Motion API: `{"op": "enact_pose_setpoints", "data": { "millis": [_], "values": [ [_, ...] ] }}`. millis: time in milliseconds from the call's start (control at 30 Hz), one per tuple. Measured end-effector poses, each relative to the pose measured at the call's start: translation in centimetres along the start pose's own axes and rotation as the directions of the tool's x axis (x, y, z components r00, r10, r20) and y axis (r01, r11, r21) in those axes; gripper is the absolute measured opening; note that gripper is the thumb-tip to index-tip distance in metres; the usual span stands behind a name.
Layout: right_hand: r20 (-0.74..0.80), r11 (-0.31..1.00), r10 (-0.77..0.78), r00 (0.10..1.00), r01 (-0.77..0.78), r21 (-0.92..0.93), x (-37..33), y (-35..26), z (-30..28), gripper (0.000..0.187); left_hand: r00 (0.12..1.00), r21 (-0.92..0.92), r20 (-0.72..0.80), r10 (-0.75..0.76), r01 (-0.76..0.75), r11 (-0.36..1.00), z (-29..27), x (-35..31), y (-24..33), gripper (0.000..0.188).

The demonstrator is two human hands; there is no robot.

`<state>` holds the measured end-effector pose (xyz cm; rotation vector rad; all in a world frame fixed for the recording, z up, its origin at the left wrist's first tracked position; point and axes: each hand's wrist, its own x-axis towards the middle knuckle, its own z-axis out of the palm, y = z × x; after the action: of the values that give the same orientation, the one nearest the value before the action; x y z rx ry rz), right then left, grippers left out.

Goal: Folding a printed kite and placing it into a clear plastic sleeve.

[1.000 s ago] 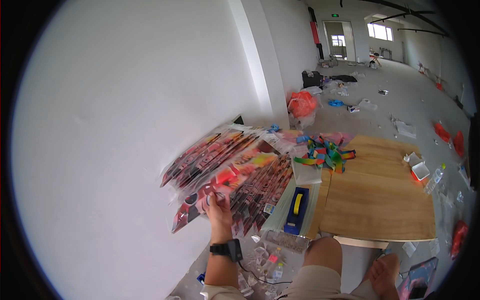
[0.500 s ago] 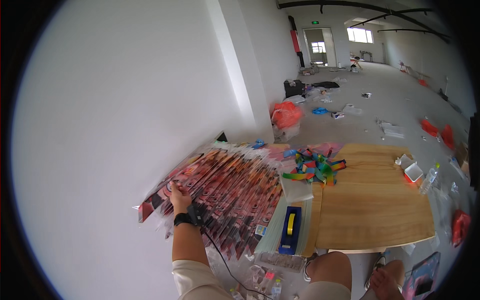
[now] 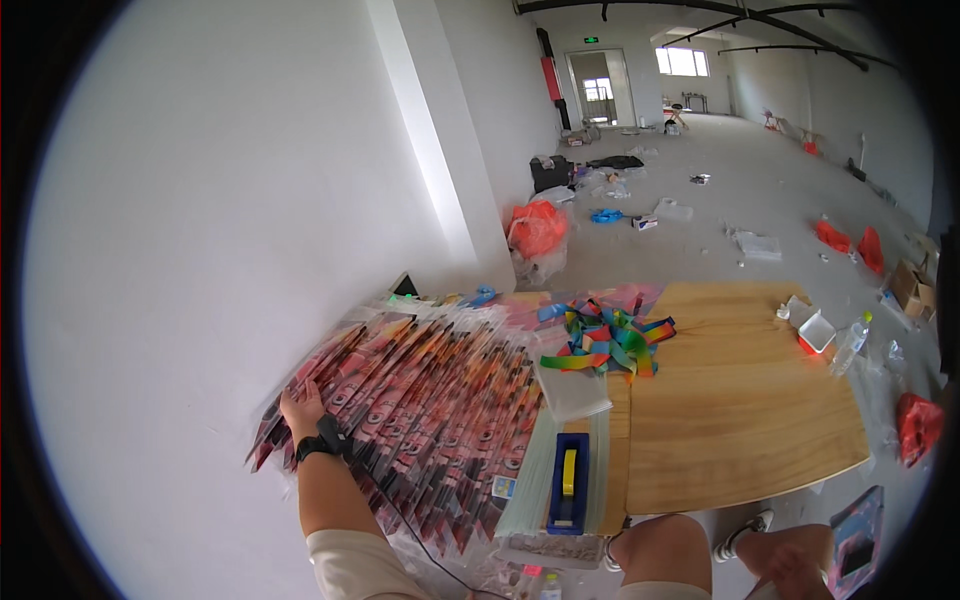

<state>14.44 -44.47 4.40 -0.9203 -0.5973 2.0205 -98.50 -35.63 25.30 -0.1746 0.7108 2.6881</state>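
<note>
Glossy plastic sheets (image 3: 430,400), printed in red, pink and black, lie in a wide overlapping pile along the white wall (image 3: 220,220), left of the pale wooden counter (image 3: 740,410); you cannot see what bears most of them. Your left hand (image 3: 303,407) rests at the pile's left end, beside the wall, its fingers touching the sheet edges; whether they are clamped on one sheet or merely lying against several, you cannot tell. A second ago that hand held one sheet up across the pile, and now no sheet stands apart: the edges run slantwise in close rows, which suggests the lifted one has come down among the others, though you cannot pick it out. Your right hand (image 3: 793,573) is blurred near your right knee, well apart from the pile, and the set of its fingers cannot be told. Right of the sheets, a blue rectangular holder with a yellow insert (image 3: 568,482) sits on a stack of pale greenish strips (image 3: 598,475), and a tangle of rainbow-coloured ribbons (image 3: 607,340) lies behind it; neither shows any clear shift against the counter.
</note>
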Motion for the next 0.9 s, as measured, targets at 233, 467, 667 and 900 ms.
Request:
{"op": "enact_pose_setpoints", "data": {
  "millis": [233, 467, 667, 900],
  "values": [
    [-0.022, 1.000, -0.008, 1.000, 0.008, 0.009, 0.2, 0.3, -0.3, 0.068, 0.940, -0.022, 0.163, -0.299, 0.306, 0.952, -0.3, -4.2, 2.3, 0.073],
    [0.019, 0.999, -0.051, 0.999, 0.050, 0.017, 1.0, 0.3, -1.4, 0.068, 0.608, 0.539, 0.532, -0.590, 0.294, 0.789, 0.6, -19.7, -1.7, 0.058],
    [0.360, 0.967, 0.142, 0.922, -0.206, 0.148, 3.4, 1.1, -6.2, 0.064, 0.563, 0.665, 0.557, -0.610, 0.137, 0.734, -4.4, -35.2, -5.2, 0.037],
    [0.230, 0.995, 0.010, 0.973, -0.031, 0.090, -1.4, 0.0, -2.4, 0.061, 0.553, 0.609, 0.057, 0.831, -0.679, 0.410, -9.8, -20.9, 6.6, 0.039]
  ]
}}
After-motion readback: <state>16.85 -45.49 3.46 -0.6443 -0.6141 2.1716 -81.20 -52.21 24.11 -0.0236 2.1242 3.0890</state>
